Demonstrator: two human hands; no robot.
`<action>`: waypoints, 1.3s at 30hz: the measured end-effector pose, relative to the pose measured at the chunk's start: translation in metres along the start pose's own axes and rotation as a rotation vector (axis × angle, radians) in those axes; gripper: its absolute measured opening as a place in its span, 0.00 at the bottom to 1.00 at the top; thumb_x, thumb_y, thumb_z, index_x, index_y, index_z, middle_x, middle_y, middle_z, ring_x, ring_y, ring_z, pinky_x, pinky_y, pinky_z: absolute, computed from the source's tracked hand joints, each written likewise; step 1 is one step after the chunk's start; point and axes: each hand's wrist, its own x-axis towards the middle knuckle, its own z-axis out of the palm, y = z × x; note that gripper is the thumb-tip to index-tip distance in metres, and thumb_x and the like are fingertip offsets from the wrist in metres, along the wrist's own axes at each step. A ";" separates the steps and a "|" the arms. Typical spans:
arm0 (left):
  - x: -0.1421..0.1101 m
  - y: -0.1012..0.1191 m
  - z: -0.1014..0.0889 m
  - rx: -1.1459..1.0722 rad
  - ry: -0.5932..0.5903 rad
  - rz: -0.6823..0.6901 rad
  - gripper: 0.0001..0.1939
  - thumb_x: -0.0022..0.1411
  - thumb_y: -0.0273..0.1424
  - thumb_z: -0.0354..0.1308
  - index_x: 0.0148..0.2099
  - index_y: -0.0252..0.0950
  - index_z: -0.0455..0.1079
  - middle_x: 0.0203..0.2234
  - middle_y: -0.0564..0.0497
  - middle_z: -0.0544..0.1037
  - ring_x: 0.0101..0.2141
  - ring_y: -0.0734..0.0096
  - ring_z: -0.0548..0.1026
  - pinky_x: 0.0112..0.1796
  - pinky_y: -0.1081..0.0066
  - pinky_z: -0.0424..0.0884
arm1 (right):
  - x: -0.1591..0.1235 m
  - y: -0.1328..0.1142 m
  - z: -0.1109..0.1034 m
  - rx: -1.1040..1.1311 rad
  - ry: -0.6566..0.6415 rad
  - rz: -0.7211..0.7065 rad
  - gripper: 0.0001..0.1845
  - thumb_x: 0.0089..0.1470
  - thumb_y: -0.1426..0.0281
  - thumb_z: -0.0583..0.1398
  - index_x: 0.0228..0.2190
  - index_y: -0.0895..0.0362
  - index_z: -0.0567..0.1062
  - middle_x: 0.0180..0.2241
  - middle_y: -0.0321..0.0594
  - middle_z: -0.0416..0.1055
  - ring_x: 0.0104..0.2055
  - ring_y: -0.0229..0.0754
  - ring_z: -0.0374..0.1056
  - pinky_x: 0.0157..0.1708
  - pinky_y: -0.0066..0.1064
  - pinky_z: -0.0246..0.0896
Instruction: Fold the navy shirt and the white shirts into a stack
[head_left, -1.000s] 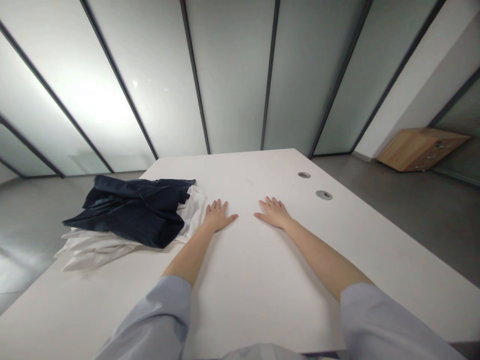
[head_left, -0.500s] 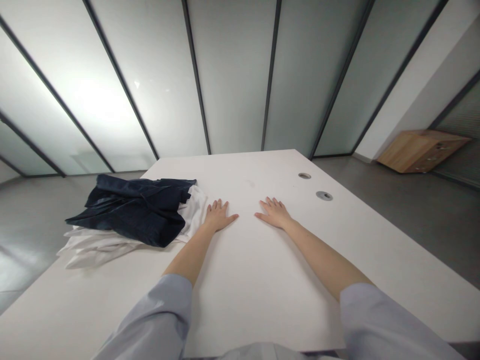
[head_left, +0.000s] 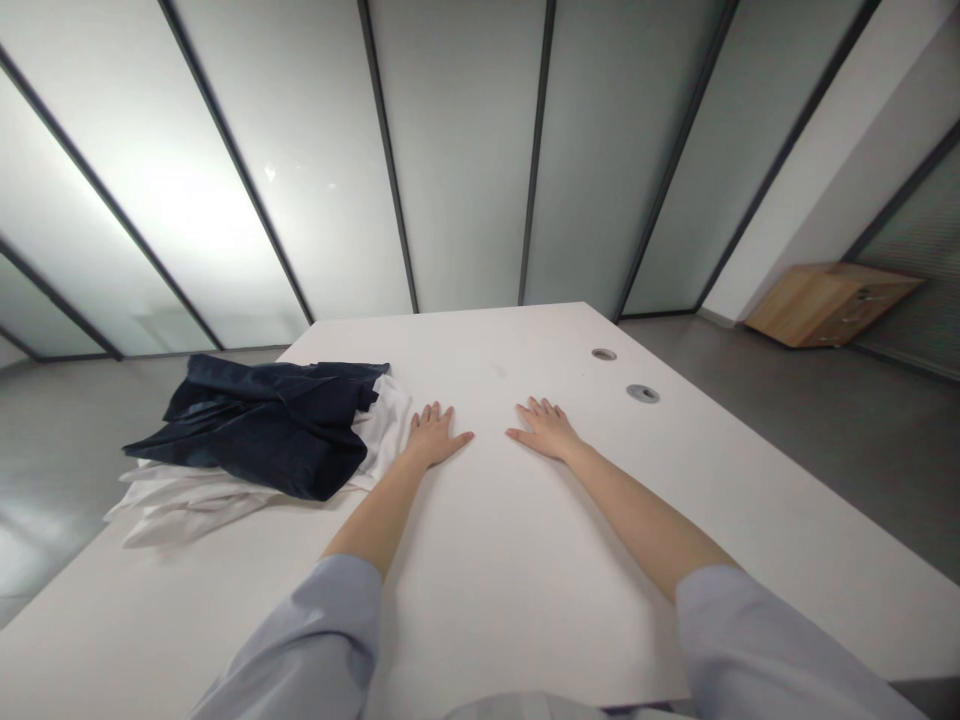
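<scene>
Both my hands lie flat, palms down, on a white table (head_left: pixel 487 560). My left hand (head_left: pixel 433 435) is open with fingers spread, close beside a pile of clothes but holding nothing. My right hand (head_left: pixel 544 430) is open too, resting on bare tabletop a little to the right. The pile has a dark navy garment (head_left: pixel 270 425) lying on top of white cloth (head_left: pixel 187 500), at the table's left edge.
Two round grey cable holes (head_left: pixel 643 393) sit in the tabletop to the right of my right hand. Frosted glass panels with dark frames stand behind the table. A low wooden cabinet (head_left: pixel 825 300) is on the grey floor at far right.
Nothing has moved on the table; both hands stay flat in place. Only the view has shifted slightly.
</scene>
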 end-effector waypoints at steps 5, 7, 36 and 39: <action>0.001 -0.002 0.002 0.004 0.011 0.005 0.46 0.60 0.62 0.36 0.70 0.36 0.47 0.68 0.37 0.45 0.66 0.46 0.44 0.62 0.49 0.45 | -0.001 -0.001 -0.001 0.006 -0.005 0.003 0.44 0.56 0.40 0.44 0.64 0.54 0.56 0.68 0.52 0.44 0.68 0.61 0.40 0.63 0.51 0.35; 0.001 -0.002 0.003 0.005 0.018 0.008 0.46 0.60 0.62 0.36 0.70 0.36 0.47 0.68 0.37 0.46 0.66 0.46 0.45 0.62 0.49 0.45 | -0.002 -0.001 -0.001 0.006 -0.005 0.003 0.43 0.56 0.41 0.44 0.64 0.54 0.56 0.68 0.51 0.44 0.68 0.60 0.39 0.63 0.50 0.35; 0.001 -0.002 0.001 -0.009 0.016 0.014 0.46 0.60 0.61 0.37 0.69 0.36 0.48 0.68 0.38 0.46 0.67 0.47 0.44 0.62 0.50 0.45 | -0.002 0.001 -0.001 0.008 0.018 -0.015 0.41 0.57 0.42 0.45 0.62 0.54 0.60 0.67 0.51 0.47 0.68 0.59 0.42 0.63 0.50 0.37; 0.001 -0.002 0.001 -0.011 0.015 0.009 0.45 0.60 0.62 0.37 0.70 0.37 0.48 0.68 0.39 0.46 0.67 0.47 0.44 0.62 0.50 0.45 | -0.001 0.002 0.000 0.005 0.021 -0.017 0.41 0.57 0.42 0.45 0.62 0.54 0.60 0.67 0.50 0.47 0.68 0.59 0.42 0.63 0.50 0.37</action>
